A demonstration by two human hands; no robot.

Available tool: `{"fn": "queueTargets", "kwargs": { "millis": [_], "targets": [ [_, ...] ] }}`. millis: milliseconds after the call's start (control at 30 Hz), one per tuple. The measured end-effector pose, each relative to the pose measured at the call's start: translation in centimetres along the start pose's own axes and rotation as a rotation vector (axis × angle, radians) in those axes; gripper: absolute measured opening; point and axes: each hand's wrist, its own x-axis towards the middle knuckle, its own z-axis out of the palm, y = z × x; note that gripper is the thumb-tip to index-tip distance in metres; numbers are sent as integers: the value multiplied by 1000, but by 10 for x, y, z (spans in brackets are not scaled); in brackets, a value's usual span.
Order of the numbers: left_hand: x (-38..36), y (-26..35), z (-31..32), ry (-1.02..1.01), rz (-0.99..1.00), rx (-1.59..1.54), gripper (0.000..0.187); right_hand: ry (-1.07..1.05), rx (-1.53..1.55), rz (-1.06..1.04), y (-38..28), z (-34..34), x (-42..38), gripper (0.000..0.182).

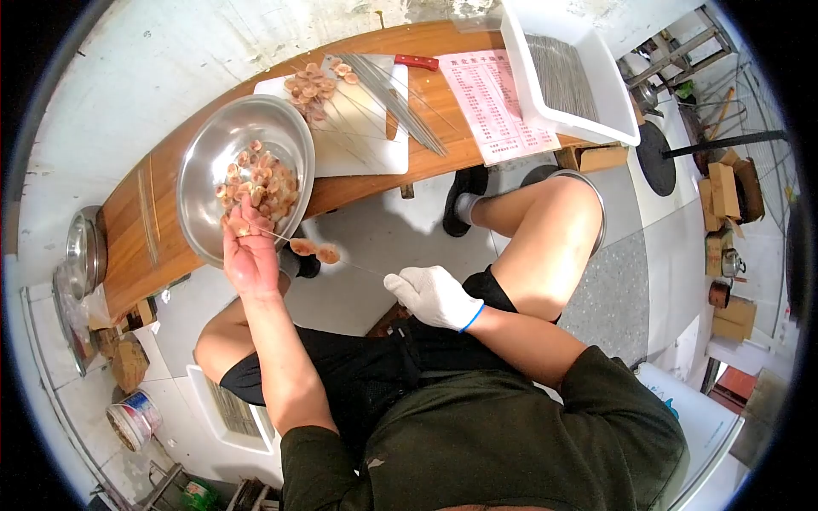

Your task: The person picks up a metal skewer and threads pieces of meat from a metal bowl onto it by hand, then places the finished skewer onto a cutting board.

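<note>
A thin metal skewer (362,268) runs between my two hands, with a couple of pinkish-brown round pieces (314,250) threaded on it. My right hand (434,296), in a white glove with a blue cuff, is closed on the skewer's right end. My bare left hand (250,251) is palm up at the near rim of a steel bowl (198,187), its fingers curled round small pieces by the skewer's tip. More of these round pieces (260,183) lie inside the bowl.
A white board (383,157) holds a pile of pieces (311,89) and loose skewers (400,106). A red-handled knife (416,62), a pink printed sheet (490,102) and a white bin (626,128) of skewers are to the right. Steel bowls (85,247) stand at the left.
</note>
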Motion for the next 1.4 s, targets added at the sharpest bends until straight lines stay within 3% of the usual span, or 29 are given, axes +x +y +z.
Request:
{"fn": "queueTargets", "kwargs": {
  "millis": [300,400,800,1000,1400],
  "targets": [
    [-2,-11,19,140,56,221,49,0,-36,-41,6,3,2,48],
    [-1,-14,17,88,55,256,49,-10,-35,-25,5,3,2,48],
    [-5,-22,28,189,58,355,51,-28,-33,5,6,2,4,49],
    [-5,-17,7,108,56,315,41,-21,-7,19,9,6,2,50],
    [-8,-15,27,242,110,503,29,-47,15,32,11,4,7,51]
  ]
}}
